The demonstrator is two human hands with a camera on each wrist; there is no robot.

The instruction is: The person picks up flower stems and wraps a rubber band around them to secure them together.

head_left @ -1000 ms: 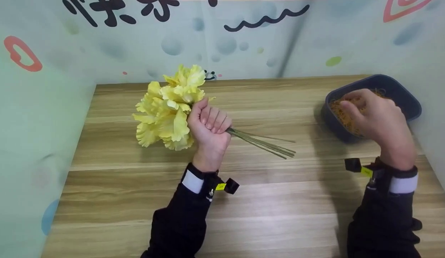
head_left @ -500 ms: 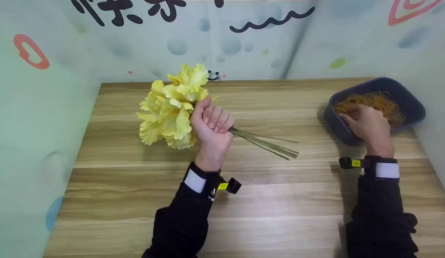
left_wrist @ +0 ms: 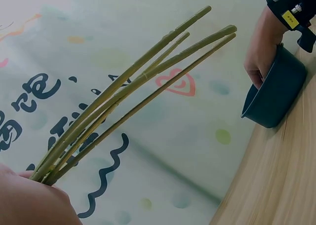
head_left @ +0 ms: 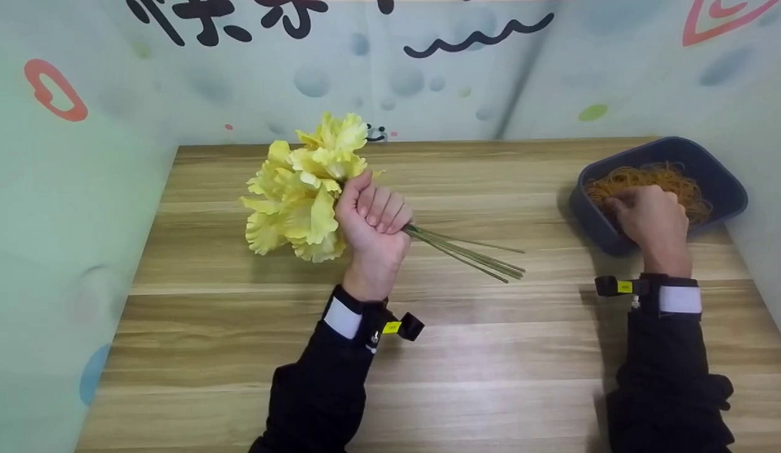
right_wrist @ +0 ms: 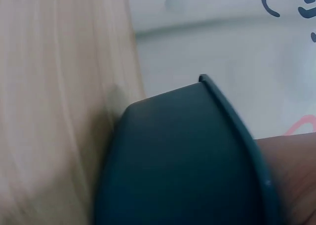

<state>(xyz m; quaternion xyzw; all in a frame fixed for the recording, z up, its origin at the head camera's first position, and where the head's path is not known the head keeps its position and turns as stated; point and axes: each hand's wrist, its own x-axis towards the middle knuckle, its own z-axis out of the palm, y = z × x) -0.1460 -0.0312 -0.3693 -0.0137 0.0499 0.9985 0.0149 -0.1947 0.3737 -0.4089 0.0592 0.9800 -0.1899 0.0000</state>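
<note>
My left hand (head_left: 378,233) grips a bunch of green stems (head_left: 466,251) with ruffled yellow flowers (head_left: 296,195) at the far end, left of the fist. In the left wrist view, the bare stem ends (left_wrist: 148,82) stick out past the hand. Over at the right, my right hand (head_left: 656,220) reaches down into a dark blue box (head_left: 730,195) among tangled tan rubber bands (head_left: 670,179). Its thumb and fingers bend towards each other. The fingertips are partly hidden, so whether they pinch a band cannot be made out. The right wrist view mostly shows the box wall (right_wrist: 173,156).
Both arms reach over a wood-grain table (head_left: 466,352). A pale printed backdrop (head_left: 428,94) with dark lettering rises behind it and along both sides. The box stands at the table's back right, close to the right side wall.
My right hand has come down and left from above the box, into the rubber bands, and has shifted only slightly in the last half second. The left hand keeps its grip on the stems.
</note>
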